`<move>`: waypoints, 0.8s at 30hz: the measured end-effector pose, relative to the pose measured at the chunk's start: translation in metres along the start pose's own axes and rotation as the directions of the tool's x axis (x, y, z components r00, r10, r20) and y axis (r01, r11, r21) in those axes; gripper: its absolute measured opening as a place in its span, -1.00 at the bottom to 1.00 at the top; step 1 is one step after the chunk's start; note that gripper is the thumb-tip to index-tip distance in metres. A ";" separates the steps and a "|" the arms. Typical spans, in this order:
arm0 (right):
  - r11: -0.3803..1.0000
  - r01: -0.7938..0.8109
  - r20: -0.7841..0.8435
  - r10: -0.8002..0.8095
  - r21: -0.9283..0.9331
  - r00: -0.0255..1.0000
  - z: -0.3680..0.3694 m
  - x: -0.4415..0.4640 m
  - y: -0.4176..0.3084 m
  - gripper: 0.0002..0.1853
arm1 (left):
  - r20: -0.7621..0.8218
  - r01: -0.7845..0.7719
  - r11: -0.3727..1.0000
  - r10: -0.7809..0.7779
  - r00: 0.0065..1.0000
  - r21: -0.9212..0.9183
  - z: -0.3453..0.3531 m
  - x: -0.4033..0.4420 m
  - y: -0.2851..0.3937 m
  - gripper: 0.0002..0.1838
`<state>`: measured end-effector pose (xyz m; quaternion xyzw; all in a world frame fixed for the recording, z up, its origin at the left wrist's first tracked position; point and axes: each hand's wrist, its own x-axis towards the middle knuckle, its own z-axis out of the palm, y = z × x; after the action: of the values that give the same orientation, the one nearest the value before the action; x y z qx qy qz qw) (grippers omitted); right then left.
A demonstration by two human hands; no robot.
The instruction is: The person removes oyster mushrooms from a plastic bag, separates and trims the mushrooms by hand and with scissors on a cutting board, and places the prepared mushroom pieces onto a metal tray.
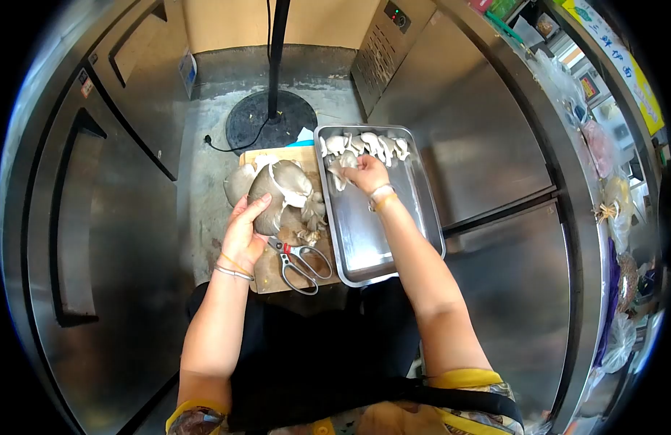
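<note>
My left hand (247, 226) is closed on a large grey oyster mushroom cluster (276, 187), thumb on top, held above a wooden board (266, 268). With its fingers pinched, my right hand (368, 175) holds a smaller oyster mushroom piece (340, 171) over the upper left of a metal tray (368, 250). Along the tray's far end lies a row of oyster mushroom pieces (375, 145). Scissors (299, 264) with grey handles and a red pivot rest on the board near my left hand. More mushroom pieces (314, 212) sit on the board beside the cluster, partly hidden by it.
Beyond the board stands a black pole (276, 65) on a round base (241, 119), with a cable and plug (208, 139) on the floor. Steel cabinets (132, 239) flank me on the left, and others (488, 145) on the right. Plastic bags (620, 217) hang at far right.
</note>
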<state>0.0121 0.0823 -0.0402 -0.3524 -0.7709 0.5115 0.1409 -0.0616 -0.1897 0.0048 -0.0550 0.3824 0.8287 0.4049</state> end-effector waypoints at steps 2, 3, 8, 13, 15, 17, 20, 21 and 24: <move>0.917 0.021 -0.089 -0.061 -0.398 0.994 0.007 0.016 -0.014 -0.53 | -0.010 0.009 1.000 -0.009 1.000 -0.001 0.001 0.001 -0.001 -0.57; 0.917 0.026 -0.086 -0.066 -0.399 0.994 0.010 0.019 -0.020 -0.53 | -0.022 0.023 1.000 -0.023 0.999 0.005 0.000 0.002 0.000 -0.57; 0.810 -0.044 -0.145 -0.051 -0.585 0.988 0.035 0.039 -0.021 -0.52 | 0.033 0.036 0.999 -0.035 0.999 -0.018 -0.003 0.005 0.001 -0.57; 0.801 -0.118 -0.006 0.142 -0.587 0.990 0.029 0.026 -0.042 -0.55 | 0.005 0.070 0.997 -0.070 0.998 -0.024 0.006 -0.005 0.010 -0.63; 0.841 -0.078 0.030 0.111 -0.535 0.993 0.029 0.026 -0.038 -0.59 | 0.017 0.065 0.998 -0.065 0.998 -0.026 0.002 -0.002 0.009 -0.59; 0.819 -0.036 0.020 0.059 -0.573 0.998 0.028 0.025 -0.032 -0.56 | 0.027 0.060 0.998 -0.059 0.998 -0.024 -0.001 0.000 0.007 -0.56; 0.793 0.024 -0.005 -0.034 -0.608 0.999 0.027 0.023 -0.025 -0.55 | 0.064 0.049 0.998 -0.046 0.997 -0.039 -0.002 0.000 0.007 -0.56; 0.791 0.046 -0.020 -0.073 -0.610 0.997 0.026 0.022 -0.023 -0.58 | 0.055 0.053 0.998 -0.050 0.997 -0.042 -0.001 0.000 0.008 -0.60; 0.888 0.115 -0.163 -0.207 -0.446 0.965 0.015 0.002 -0.013 -0.71 | 0.045 0.050 0.998 -0.048 0.998 -0.049 -0.001 -0.001 0.009 -0.64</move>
<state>-0.0035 0.0707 -0.0352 -0.3604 -0.8730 0.2747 0.1803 -0.0674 -0.1943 0.0101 -0.0562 0.3512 0.8289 0.4319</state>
